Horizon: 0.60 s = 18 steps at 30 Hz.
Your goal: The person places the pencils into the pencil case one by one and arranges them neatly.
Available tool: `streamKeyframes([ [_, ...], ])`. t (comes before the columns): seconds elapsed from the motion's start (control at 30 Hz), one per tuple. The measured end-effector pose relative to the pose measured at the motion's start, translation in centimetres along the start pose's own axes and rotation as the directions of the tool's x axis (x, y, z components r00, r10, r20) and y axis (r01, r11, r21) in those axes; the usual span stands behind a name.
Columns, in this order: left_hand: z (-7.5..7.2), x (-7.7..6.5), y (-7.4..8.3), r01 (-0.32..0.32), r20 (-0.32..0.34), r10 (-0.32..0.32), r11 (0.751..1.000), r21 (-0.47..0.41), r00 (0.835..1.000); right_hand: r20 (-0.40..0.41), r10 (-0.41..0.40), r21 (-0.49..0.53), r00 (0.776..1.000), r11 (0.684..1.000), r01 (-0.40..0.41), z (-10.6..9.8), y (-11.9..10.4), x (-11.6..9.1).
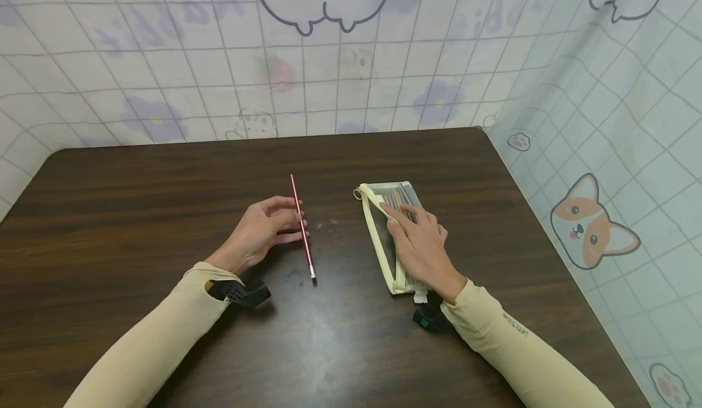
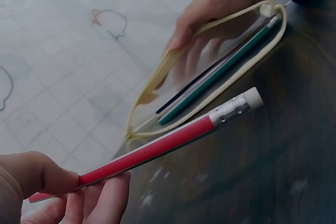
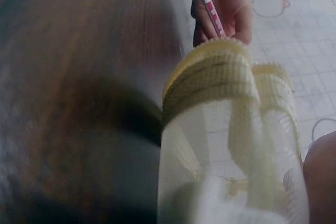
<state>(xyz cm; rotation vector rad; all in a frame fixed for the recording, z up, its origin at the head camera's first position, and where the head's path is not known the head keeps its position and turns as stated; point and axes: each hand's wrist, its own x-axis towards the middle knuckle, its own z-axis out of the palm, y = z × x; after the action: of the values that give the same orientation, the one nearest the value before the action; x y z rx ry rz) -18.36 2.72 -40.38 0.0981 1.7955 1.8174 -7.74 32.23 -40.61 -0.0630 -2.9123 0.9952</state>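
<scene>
Between thumb and fingers my left hand [image 1: 258,231] pinches a red pencil [image 1: 308,256] with a white eraser in a silver ferrule. The pencil is held left of a clear pencil pouch [image 1: 376,237] with pale yellow zipper edging. My right hand [image 1: 419,243] grips the pouch by its zipper edge, and the mouth gapes toward the left hand. In the left wrist view, a green pencil [image 2: 220,69] and a dark one beside it lie inside the pouch. The right wrist view shows the yellow zipper tape [image 3: 210,77] up close; the right fingers are partly hidden there.
Both hands work over a dark brown wooden table [image 1: 137,213]. A white gridded curtain [image 1: 192,49] with cartoon prints hangs behind it and along the right side. Each wrist carries a black camera, such as the left one [image 1: 241,292].
</scene>
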Motion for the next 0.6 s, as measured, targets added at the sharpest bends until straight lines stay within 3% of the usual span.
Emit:
streamKeyframes([
  [0.3,3.4,1.0,-1.1,0.011,0.034,-0.008,0.996,-0.090,0.999,0.000,-0.002,0.001,1.000,1.000,0.002,0.0,0.0,0.0],
  [0.6,6.9,1.5,-0.7,0.025,0.044,-0.019,0.991,-0.135,0.999,0.000,0.005,-0.008,1.000,1.000,-0.005,-0.1,-0.1,0.1],
])
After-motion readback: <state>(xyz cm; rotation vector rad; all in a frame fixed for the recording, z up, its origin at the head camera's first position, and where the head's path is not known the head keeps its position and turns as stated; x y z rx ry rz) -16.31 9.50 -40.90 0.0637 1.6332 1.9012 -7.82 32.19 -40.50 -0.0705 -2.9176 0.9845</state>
